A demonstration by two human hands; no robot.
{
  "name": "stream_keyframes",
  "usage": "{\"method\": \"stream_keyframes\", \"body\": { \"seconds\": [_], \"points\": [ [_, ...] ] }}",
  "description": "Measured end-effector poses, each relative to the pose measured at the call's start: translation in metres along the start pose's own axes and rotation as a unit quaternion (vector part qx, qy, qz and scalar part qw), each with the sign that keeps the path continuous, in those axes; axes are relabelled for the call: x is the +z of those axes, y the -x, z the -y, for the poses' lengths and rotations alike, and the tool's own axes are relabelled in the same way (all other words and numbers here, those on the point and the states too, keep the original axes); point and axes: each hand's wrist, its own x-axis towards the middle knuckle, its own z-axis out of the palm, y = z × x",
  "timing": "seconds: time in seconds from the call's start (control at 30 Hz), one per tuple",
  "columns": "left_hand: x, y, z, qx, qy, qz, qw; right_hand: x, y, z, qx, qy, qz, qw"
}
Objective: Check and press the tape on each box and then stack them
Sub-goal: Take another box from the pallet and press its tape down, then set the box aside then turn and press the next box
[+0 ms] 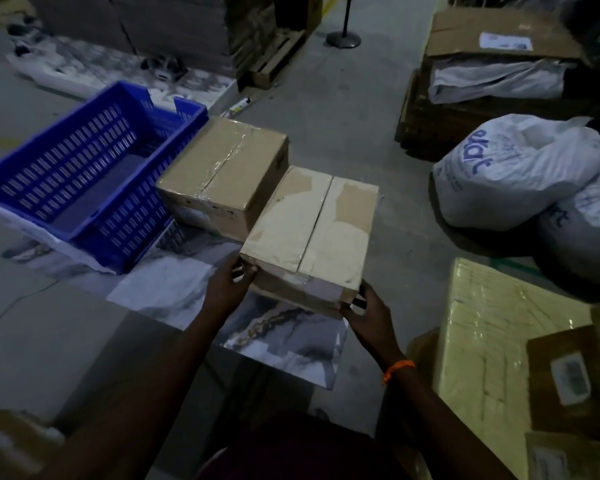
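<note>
Head view looks down on my two arms reaching to the near box point(309, 233). My left grip point(227, 285) curls round its near-left corner and my right grip point(368, 315) round its near-right corner, so both are closed on cardboard, one at each end of the same short edge. I judge I hold it by the corners to keep the top face bare. The tape point(314, 223) runs down the middle seam and folds over the near end, and that is what I have to check and press.

The near end looks raised off the marbled counter point(174, 289); I cannot tell whether the far end rests on anything. The far box point(222, 171) sits just beyond and to the left, its taped seam up and its flat top free. That makes it the likely base for stacking.

Room is tight on the left, where the blue crate point(94, 174) stands right against the far box. The counter's edge runs close below my right grip, so I should not let the box drift rightward. Beyond that edge there is bare floor point(343, 116), with white sacks point(520, 168) well to the right. The free path is up and forward-left.
</note>
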Motion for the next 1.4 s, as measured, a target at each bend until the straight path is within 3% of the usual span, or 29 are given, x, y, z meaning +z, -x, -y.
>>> {"method": "stream_keyframes", "body": {
  "seconds": [0.17,0.37,0.63,0.9,1.17,1.27,1.4],
  "points": [
    [0.006,-0.014,-0.012,-0.018,-0.031,-0.104,0.994,0.005,-0.020,0.005,-0.014,-0.008,0.030,0.999],
    [0.026,-0.058,-0.029,-0.134,0.070,-0.102,0.983,0.014,-0.076,0.023,-0.030,0.005,-0.004,1.000],
    [0.038,-0.069,-0.037,-0.077,0.054,0.017,0.995,0.018,-0.123,0.022,-0.023,0.030,-0.002,0.999],
    [0.037,-0.073,-0.036,-0.073,0.035,0.023,0.996,0.018,-0.116,0.017,-0.028,0.028,-0.007,0.999],
    [0.059,-0.049,-0.060,0.000,-0.087,0.031,0.996,0.003,-0.072,0.004,0.015,0.007,0.013,1.000],
    [0.097,-0.021,-0.081,0.045,-0.084,0.112,0.989,-0.017,-0.037,-0.007,0.061,-0.028,-0.022,0.997],
    [0.167,0.028,-0.108,0.127,-0.083,0.274,0.950,-0.057,0.036,-0.031,0.102,-0.058,-0.104,0.988]
  ]
}}
